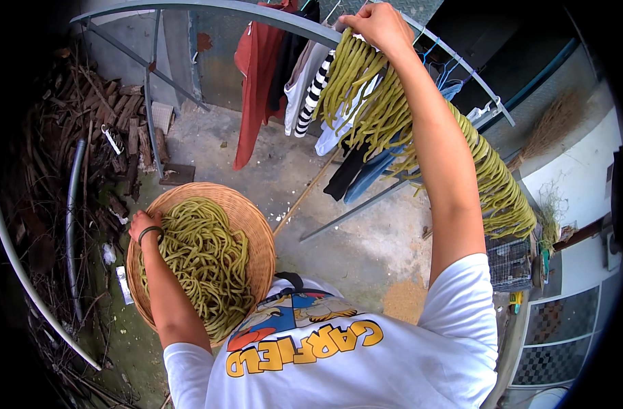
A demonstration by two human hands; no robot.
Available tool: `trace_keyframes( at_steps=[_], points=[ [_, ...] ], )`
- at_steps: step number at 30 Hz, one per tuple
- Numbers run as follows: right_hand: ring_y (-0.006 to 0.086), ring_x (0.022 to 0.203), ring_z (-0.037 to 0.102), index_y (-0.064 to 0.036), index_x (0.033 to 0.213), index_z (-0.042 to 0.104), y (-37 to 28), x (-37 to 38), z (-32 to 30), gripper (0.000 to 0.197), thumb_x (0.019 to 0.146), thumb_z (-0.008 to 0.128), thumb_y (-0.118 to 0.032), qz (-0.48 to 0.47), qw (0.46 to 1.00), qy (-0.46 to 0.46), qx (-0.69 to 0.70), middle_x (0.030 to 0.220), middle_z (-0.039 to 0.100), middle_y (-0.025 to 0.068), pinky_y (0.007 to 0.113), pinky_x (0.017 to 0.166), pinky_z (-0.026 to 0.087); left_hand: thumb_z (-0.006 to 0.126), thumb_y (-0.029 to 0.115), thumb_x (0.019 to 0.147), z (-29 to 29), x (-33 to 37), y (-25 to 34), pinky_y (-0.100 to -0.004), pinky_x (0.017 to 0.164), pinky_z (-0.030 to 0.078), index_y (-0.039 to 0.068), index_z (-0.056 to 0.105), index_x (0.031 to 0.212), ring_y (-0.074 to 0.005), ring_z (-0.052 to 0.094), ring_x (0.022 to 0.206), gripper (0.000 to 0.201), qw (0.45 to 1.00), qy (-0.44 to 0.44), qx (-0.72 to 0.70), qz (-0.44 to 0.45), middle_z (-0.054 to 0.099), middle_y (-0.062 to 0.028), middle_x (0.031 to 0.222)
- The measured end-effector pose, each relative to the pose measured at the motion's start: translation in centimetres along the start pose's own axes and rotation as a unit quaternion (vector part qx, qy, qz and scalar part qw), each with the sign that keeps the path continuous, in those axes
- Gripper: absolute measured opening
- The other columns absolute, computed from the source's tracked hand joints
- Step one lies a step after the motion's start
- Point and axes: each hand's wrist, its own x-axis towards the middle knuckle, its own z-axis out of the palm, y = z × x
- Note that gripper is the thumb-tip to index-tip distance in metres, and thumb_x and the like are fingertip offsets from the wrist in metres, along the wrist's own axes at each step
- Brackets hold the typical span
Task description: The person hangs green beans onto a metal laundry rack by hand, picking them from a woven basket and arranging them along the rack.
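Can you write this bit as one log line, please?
left hand: holding basket rim | right hand: at metal rail, above hanging green beans | basket: more beans inside | clothes: hanging

Open gap between basket [257, 228] and clothes [300, 88]

A round woven basket [258, 225] carries a tangled heap of long green beans [202, 252]. More beans [499, 184] hang in a row along a grey metal rack [270, 15], near some clothes [260, 75].
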Motion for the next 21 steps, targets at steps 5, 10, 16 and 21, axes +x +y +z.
trace_keyframes(
  at_steps=[5, 10, 16, 21],
  points=[
    [0.0286, 0.079, 0.068, -0.007, 0.083, 0.073, -0.1, -0.1, -0.9, 0.039, 0.075, 0.066, -0.045, 0.013, 0.996, -0.075, -0.04, 0.08, 0.069, 0.0153, 0.038, 0.074, 0.052, 0.066, 0.052, 0.077, 0.4, 0.1, -0.3, -0.0441, 0.094, 0.041, 0.006, 0.058, 0.114, -0.0287, 0.054, 0.113, 0.06, 1.0, 0.015, 0.002, -0.001, 0.059, -0.01, 0.118],
    [0.0272, 0.079, 0.067, -0.0034, 0.098, 0.07, 1.6, -1.1, 0.3, 0.036, 0.081, 0.065, -0.034, -0.239, 0.97, -0.014, 0.036, 0.087, 0.069, 0.0151, 0.036, 0.075, 0.051, 0.065, 0.053, 0.077, 0.1, 0.0, -0.5, -0.0438, 0.093, 0.042, 0.008, 0.059, 0.113, -0.0283, 0.055, 0.112, 0.058, 1.0, 0.012, -0.002, -0.003, 0.059, -0.0098, 0.118],
    [0.0255, 0.079, 0.061, -0.0054, 0.09, 0.065, -5.4, -14.0, 6.8, 0.018, 0.075, 0.072, -0.012, -0.441, 0.856, 0.082, 0.257, 0.086, 0.063, 0.007, 0.032, 0.067, 0.049, 0.064, 0.055, 0.077, 0.4, -0.1, -0.6, -0.0435, 0.094, 0.04, 0.009, 0.059, 0.115, -0.0277, 0.055, 0.114, 0.06, 1.0, 0.016, 0.012, -0.019, 0.058, -0.0091, 0.121],
    [0.0258, 0.1, 0.055, -0.0044, 0.095, 0.068, -6.7, -31.2, 19.0, 0.02, 0.077, 0.063, -0.011, -0.505, 0.741, -0.413, 0.161, 0.099, 0.061, 0.0086, 0.038, 0.088, 0.046, 0.064, 0.056, 0.077, 0.2, 0.0, 0.3, -0.0439, 0.094, 0.04, 0.01, 0.059, 0.116, -0.0273, 0.054, 0.115, 0.06, 1.0, 0.012, 0.005, -0.003, 0.058, -0.0089, 0.121]
  ],
)
